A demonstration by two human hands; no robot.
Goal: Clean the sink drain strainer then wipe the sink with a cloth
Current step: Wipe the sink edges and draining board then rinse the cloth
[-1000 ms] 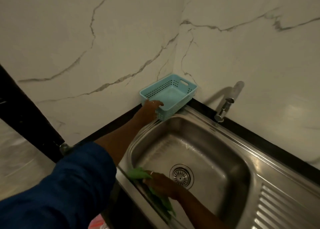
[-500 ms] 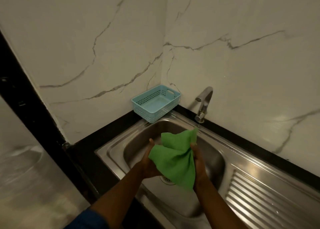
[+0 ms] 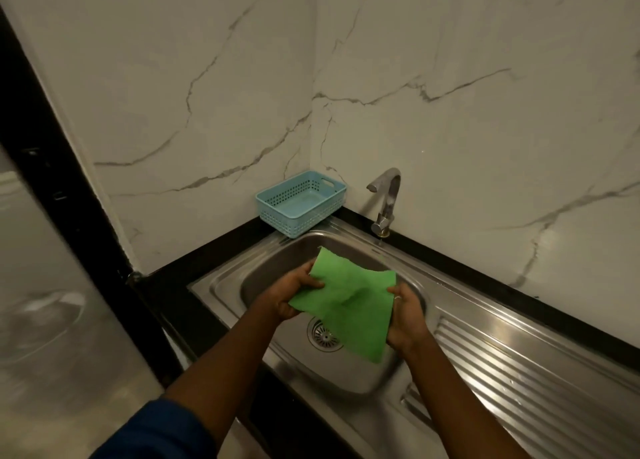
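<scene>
In the head view, both hands hold a green cloth (image 3: 349, 302) spread out above the basin of a stainless steel sink (image 3: 221, 280), a little below the centre of the frame. The left hand (image 3: 294, 294) is closed on the cloth's left edge, thumb lying on top of the fabric and fingers curled beneath it. The right hand (image 3: 407, 320) grips the right edge, fingers wrapped around the fabric, with a ring (image 3: 398, 298) on one finger. The cloth is opened nearly flat, slightly creased in the middle, with one corner pointing up toward the back of the basin and another hanging down toward the lower centre of the frame. Just below the cloth's lower left edge, the round drain strainer (image 3: 320, 334) sits in the basin floor, partly covered from view by the cloth. To the right of the basin, the ribbed drainboard (image 3: 519, 365) runs toward the lower right corner. A curved metal tap (image 3: 386, 198) stands at the back edge of the sink, right of centre, its spout turned to the left. Left of it, a light blue perforated plastic basket (image 3: 301, 202) rests in the corner on the black bench (image 3: 207, 254), its near corner reaching the sink's rim. White marble-patterned walls (image 3: 467, 112) fill the upper part of the frame. A dark blue sleeve (image 3: 156, 431) covers the left upper arm at the lower left.
</scene>
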